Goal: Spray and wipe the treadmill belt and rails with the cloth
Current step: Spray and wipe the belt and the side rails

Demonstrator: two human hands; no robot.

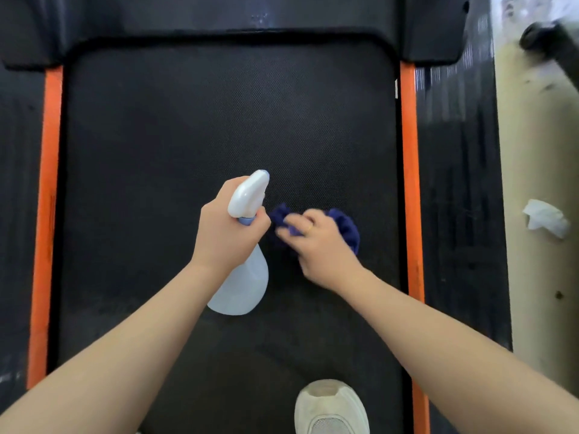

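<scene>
Both hands grip: left a seemingly near-empty spray bottle, right the blue cloth.

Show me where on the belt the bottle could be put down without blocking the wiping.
Bare belt lies ahead of both hands, up to the black front cover, and left of the spray bottle toward the left orange rail. The middle is crowded: left hand, right hand, blue cloth.

Looking like a home gym or workout corner: black treadmill belt w/ orange side rails filling most of the view, beige floor running along the right w/ a crumpled white tissue lying on it.
</scene>
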